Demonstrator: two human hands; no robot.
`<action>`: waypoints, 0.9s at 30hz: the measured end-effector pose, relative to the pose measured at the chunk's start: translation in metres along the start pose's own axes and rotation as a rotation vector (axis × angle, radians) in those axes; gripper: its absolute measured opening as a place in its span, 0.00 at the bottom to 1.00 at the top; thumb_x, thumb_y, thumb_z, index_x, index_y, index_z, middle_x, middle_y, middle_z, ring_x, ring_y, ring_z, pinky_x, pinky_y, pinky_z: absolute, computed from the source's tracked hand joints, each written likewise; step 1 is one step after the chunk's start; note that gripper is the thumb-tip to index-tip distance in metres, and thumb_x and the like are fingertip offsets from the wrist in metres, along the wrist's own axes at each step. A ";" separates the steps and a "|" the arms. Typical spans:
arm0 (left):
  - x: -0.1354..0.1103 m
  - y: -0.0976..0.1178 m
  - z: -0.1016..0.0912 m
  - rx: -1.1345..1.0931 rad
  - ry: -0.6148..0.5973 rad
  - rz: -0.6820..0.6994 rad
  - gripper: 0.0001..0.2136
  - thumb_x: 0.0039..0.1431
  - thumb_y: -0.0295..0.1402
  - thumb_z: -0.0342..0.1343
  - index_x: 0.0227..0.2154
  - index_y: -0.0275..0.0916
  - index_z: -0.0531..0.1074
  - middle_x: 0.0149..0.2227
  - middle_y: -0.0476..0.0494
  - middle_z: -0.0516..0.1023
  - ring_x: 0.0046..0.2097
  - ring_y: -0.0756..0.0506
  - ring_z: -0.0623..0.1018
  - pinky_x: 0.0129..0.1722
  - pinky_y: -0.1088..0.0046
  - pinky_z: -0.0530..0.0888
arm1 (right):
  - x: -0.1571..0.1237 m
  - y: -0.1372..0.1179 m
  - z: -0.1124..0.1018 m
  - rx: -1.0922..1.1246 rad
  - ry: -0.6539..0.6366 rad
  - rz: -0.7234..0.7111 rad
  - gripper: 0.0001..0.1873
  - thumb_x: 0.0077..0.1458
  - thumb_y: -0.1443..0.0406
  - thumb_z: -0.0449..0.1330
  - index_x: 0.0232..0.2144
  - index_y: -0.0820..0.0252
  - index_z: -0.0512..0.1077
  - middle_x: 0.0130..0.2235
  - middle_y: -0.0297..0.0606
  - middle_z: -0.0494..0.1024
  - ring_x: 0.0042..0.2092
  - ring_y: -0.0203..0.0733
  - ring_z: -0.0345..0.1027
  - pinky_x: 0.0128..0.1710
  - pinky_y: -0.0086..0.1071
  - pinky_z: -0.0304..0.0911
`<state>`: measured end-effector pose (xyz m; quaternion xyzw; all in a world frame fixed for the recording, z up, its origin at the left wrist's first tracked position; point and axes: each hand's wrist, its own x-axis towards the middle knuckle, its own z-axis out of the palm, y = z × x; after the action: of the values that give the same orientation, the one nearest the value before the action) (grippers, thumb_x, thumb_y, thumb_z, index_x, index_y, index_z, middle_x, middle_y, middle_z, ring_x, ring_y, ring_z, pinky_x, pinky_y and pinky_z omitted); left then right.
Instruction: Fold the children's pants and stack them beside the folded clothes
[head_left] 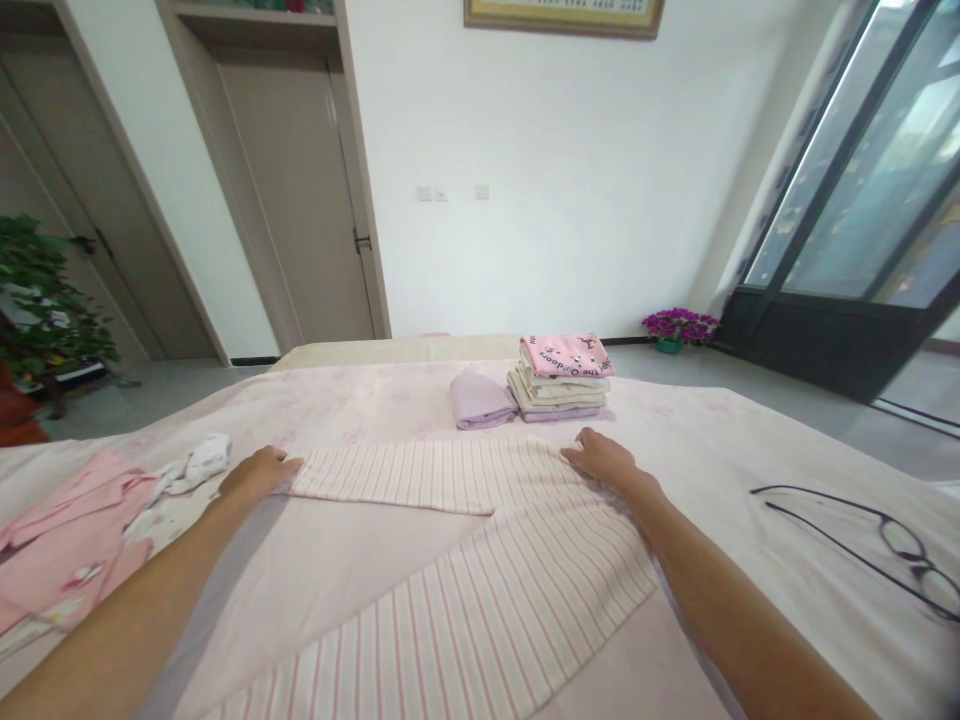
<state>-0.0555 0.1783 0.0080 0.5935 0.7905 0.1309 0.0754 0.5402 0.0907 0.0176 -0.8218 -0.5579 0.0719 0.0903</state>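
A pair of striped trousers (480,590), cream with pink lines, lies spread on the bed cover with its two legs apart. One leg runs across toward the left, the other slants down to the near edge. My left hand (260,472) is closed on the end of the far leg. At the upper right of the trousers, my right hand (606,462) pinches the far edge near the waist. Just beyond them stand a folded lilac garment (481,400) and a stack of folded clothes (562,385), topped by a pink printed piece.
Loose pink clothes (82,530) and a white crumpled piece (206,460) lie at the left. Black-framed glasses (862,540) rest on the bed cover (697,440) at the right. Behind are a white wall, doors and a pot of purple flowers (679,328).
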 end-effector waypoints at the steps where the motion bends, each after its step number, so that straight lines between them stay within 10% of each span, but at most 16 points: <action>1: 0.004 0.001 0.002 -0.003 -0.009 -0.007 0.21 0.48 0.48 0.55 0.36 0.36 0.77 0.39 0.30 0.81 0.42 0.29 0.79 0.36 0.60 0.71 | 0.001 0.001 0.003 0.053 0.025 -0.014 0.24 0.56 0.51 0.55 0.49 0.59 0.69 0.48 0.49 0.78 0.48 0.53 0.72 0.42 0.39 0.63; 13: 0.034 0.028 0.023 -0.052 0.125 -0.106 0.21 0.63 0.46 0.43 0.48 0.35 0.68 0.48 0.30 0.77 0.48 0.33 0.76 0.42 0.61 0.69 | 0.013 -0.002 0.015 0.020 0.192 -0.016 0.18 0.66 0.55 0.46 0.50 0.57 0.66 0.40 0.46 0.79 0.42 0.50 0.74 0.38 0.35 0.58; 27: 0.008 0.038 0.020 -0.004 0.115 -0.118 0.33 0.63 0.48 0.45 0.63 0.30 0.57 0.59 0.18 0.65 0.57 0.25 0.70 0.49 0.51 0.69 | 0.013 -0.004 0.021 -0.066 0.169 -0.019 0.25 0.67 0.52 0.43 0.58 0.60 0.61 0.53 0.53 0.74 0.51 0.56 0.71 0.48 0.45 0.62</action>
<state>-0.0173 0.1983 0.0002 0.5372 0.8269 0.1616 0.0389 0.5372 0.1055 -0.0023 -0.8222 -0.5581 -0.0172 0.1108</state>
